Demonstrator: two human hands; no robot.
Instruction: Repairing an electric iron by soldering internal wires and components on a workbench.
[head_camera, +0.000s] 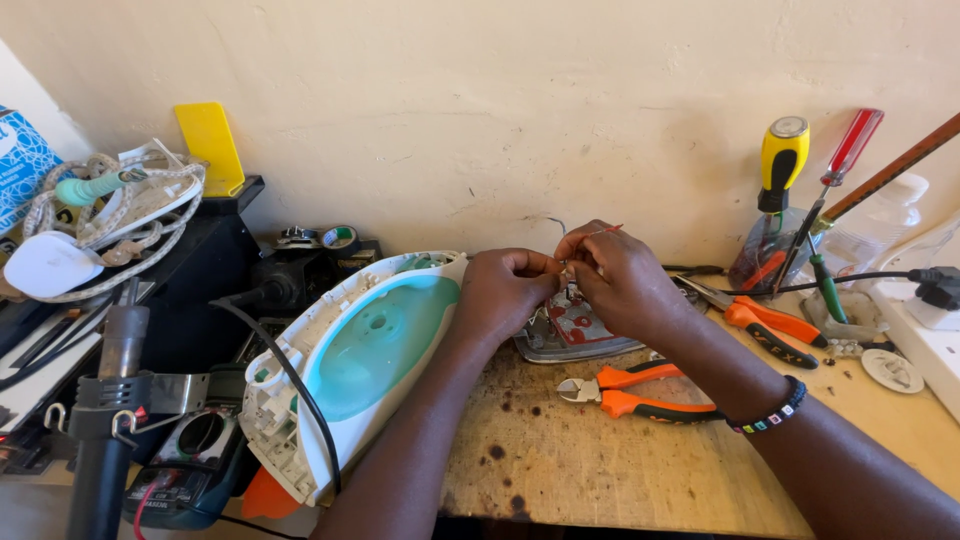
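Note:
My left hand (508, 290) and my right hand (618, 280) meet at their fingertips over a metal iron soleplate (575, 335) with red parts on it. Both pinch thin wires (565, 258), one grey strand and one red-tipped strand sticking up above the fingers. A beaded bracelet (768, 412) circles my right wrist. To the left lies the white and teal plastic housing of a clothes iron (365, 355), tilted on its side, with a black cable (290, 375) draped across it.
Orange-handled cutters (640, 390) and orange pliers (765, 325) lie on the stained wooden bench (600, 470). A jar with screwdrivers (790, 200) stands at the back right, beside a white power strip (925, 340). A heat gun (110, 400), multimeter (195, 465) and tape rolls (340, 238) crowd the left.

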